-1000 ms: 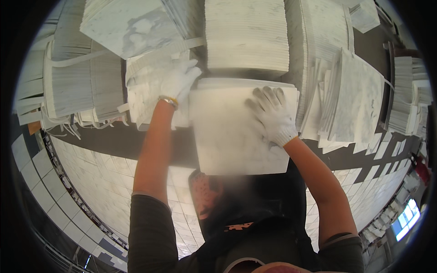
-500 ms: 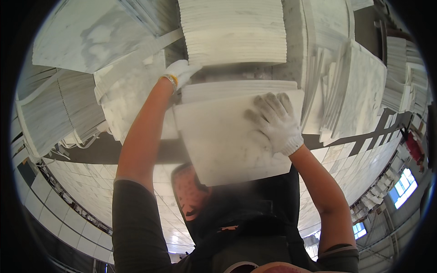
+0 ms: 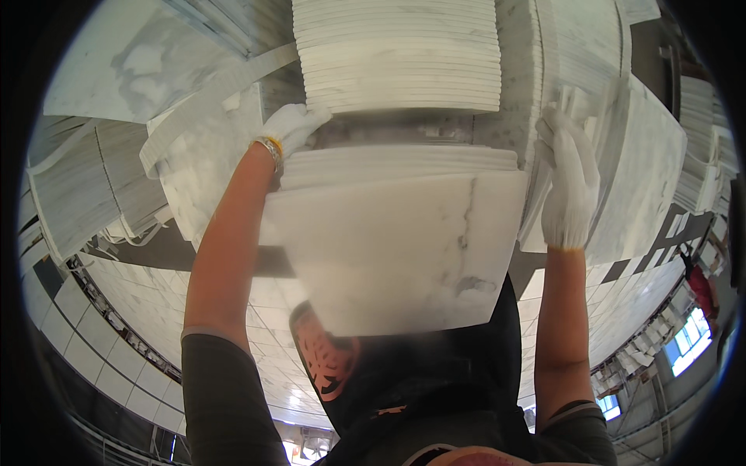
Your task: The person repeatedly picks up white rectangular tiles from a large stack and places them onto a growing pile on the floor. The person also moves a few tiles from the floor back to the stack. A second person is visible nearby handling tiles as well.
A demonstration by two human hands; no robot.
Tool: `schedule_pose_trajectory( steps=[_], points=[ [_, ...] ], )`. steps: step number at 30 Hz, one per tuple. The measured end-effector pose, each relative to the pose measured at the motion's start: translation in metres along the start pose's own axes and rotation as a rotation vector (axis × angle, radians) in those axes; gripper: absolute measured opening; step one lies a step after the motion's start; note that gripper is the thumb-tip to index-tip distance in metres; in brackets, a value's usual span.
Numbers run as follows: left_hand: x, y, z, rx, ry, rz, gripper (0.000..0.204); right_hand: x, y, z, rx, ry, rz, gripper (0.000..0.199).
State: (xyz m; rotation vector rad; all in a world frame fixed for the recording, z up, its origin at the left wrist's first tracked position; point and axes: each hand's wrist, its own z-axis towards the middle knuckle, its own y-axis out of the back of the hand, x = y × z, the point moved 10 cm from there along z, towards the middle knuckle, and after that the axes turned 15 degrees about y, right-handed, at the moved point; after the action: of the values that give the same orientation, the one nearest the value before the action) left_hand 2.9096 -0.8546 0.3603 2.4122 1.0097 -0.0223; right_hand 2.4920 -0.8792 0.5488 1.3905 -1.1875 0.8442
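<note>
A pale marble tile (image 3: 396,256) leans toward me in the middle, with a thin dark vein and a grey smudge on its right side. The upper edges of several more tiles (image 3: 396,159) show just behind it. My left hand (image 3: 291,126), in a white glove, is at the gap beyond those edges, by the near left corner of a tall stack of tiles (image 3: 396,54). Its fingers stretch to the right and hold nothing that I can see. Off the right side of the front tile, my right hand (image 3: 569,179), also gloved, is raised with its fingers extended and nothing in it.
Marble slabs (image 3: 637,171) lean at the right, beyond my right hand. More slabs (image 3: 140,66) and a bundle of tiles (image 3: 109,182) stand on the left. Tiles laid out flat (image 3: 148,299) cover the floor behind. A window (image 3: 688,342) shows at the far right.
My right hand has come off the front tile's face and moved right and up. The tile's vein and smudge now show. My left hand remains at the gap.
</note>
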Motion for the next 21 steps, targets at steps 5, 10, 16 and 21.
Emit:
schedule_pose_trajectory(
  steps=[5,10,16,21],
  points=[
    [0.0,0.007,-0.004,-0.027,0.022,-0.075,0.073,-0.103,-0.042,0.048,0.286,-0.309,-0.12,0.069],
    [0.006,-0.002,-0.006,0.085,0.152,0.097,0.071,-0.145,-0.055,0.051,0.295,-0.411,-0.159,0.083],
    [0.003,0.001,-0.012,0.024,0.135,0.034,0.073,-0.155,-0.047,0.05,0.278,-0.448,-0.151,0.075],
    [0.002,-0.005,-0.02,0.105,0.139,0.081,0.049,-0.155,-0.04,0.043,0.329,-0.333,-0.214,0.067]
  ],
)
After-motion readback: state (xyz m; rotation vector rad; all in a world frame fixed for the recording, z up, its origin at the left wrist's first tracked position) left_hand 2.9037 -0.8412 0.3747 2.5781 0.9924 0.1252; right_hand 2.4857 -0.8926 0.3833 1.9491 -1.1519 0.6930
